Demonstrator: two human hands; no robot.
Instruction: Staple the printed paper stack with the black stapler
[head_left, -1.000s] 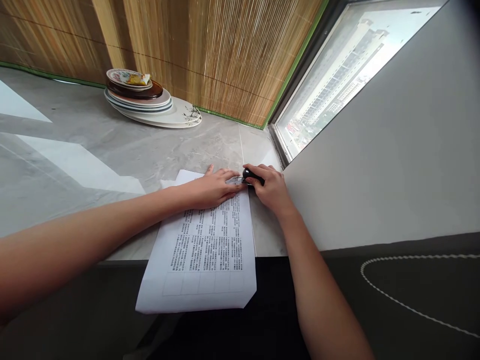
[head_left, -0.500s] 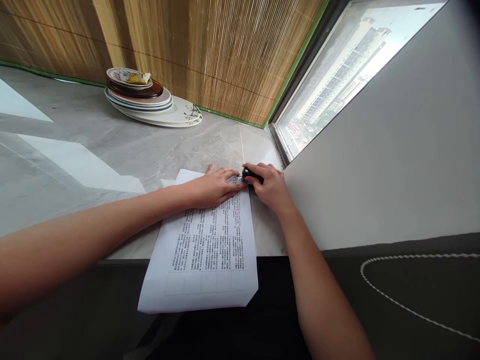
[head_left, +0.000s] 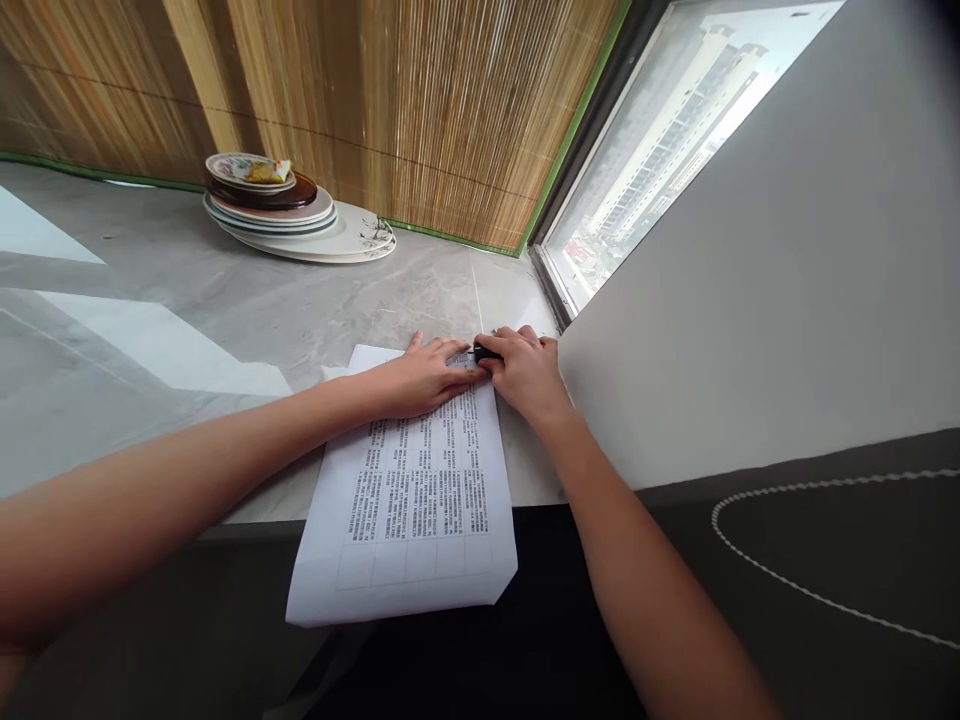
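Note:
Printed paper sheets (head_left: 412,570) lie on the grey stone ledge, their near end hanging over its front edge. Flat on their far part rests my left hand (head_left: 431,378), fingers spread and pointing right. At the sheets' far right edge, my right hand (head_left: 525,370) is closed around a small black stapler (head_left: 487,353). Its front end meets the paper close to my left fingertips; most of its body is hidden by my fingers.
A stack of plates (head_left: 270,215) with a yellow wrapper (head_left: 268,172) on top stands at the back left. Behind it hangs a bamboo blind (head_left: 337,100). A window (head_left: 645,170) and a white wall (head_left: 750,300) bound the right side. A twisted cord (head_left: 795,590) hangs lower right.
My right hand has shifted slightly left with the stapler, pushing it further over the paper's edge and lower. My left hand stays flat on the paper. The camera view has moved a little.

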